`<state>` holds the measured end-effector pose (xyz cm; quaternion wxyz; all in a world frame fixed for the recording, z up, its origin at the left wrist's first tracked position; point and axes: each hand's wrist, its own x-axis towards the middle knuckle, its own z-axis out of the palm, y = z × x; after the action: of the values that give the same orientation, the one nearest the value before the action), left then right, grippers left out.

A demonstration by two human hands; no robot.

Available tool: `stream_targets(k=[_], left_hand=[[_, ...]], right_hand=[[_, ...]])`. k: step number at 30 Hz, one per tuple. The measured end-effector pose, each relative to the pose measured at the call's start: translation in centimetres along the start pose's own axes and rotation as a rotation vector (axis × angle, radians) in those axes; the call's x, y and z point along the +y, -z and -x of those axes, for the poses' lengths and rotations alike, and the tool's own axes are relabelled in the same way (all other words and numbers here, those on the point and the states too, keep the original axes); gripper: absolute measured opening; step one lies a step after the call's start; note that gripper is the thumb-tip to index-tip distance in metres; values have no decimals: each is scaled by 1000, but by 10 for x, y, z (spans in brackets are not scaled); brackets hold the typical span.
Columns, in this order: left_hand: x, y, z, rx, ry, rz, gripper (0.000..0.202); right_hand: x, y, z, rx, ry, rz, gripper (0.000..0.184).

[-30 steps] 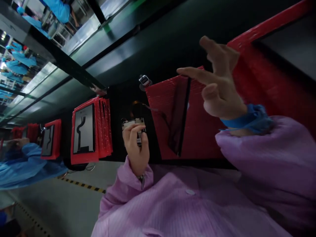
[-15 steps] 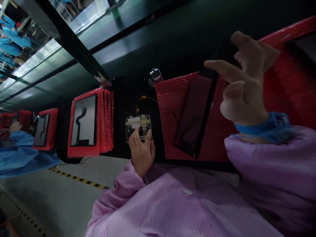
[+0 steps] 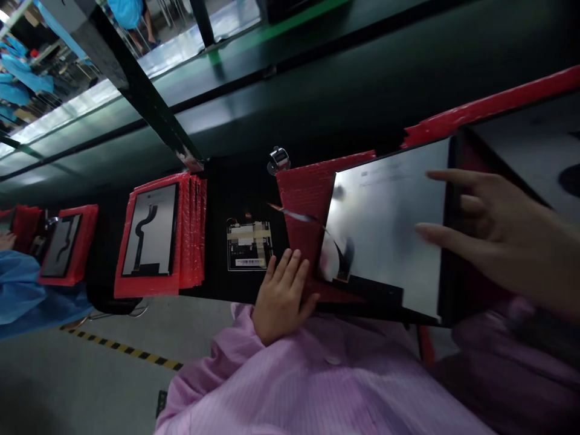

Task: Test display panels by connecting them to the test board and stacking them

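A display panel is silver back up on red bubble wrap, with a thin flex cable curling up off its left side. My right hand is over the panel's right edge, thumb and forefinger spread apart; the other fingers are partly hidden, and I cannot tell whether it touches the panel. Fingers stretched out, my left hand rests at the near left edge of the bubble wrap. Just left of it lies a small circuit board with strips of tan tape and a white label.
A stack of red wrap bears another panel to the left. A small chrome object stands behind the board. Another panel lies at far right. A co-worker's blue sleeve shows at far left. A metal post rises behind.
The panel has gone from steeply tilted to silver back up, further right. My right hand has moved down and right to its edge. My left hand has slid right, off the circuit board.
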<state>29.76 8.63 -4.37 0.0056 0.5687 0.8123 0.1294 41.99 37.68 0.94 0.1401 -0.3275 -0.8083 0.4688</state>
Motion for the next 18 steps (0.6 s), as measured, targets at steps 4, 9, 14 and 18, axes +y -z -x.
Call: stream_targets(k=[4,9,14,18], left_hand=[[-8,1,-9,-50,28,8,66],[-32,13,-18,-41,-3,114,72],[-42,20,-18,-80,-63,146,70],[-45,45,-35,19,-253,142,41]], right_hand=[[-6,-1,11,76,-244,-338,86],[-16,-36,-12,12,-354,-658,102],[-7,-54,-29,-78,-369,-378,100],[-16,-56,-30,94,-126,362,76]])
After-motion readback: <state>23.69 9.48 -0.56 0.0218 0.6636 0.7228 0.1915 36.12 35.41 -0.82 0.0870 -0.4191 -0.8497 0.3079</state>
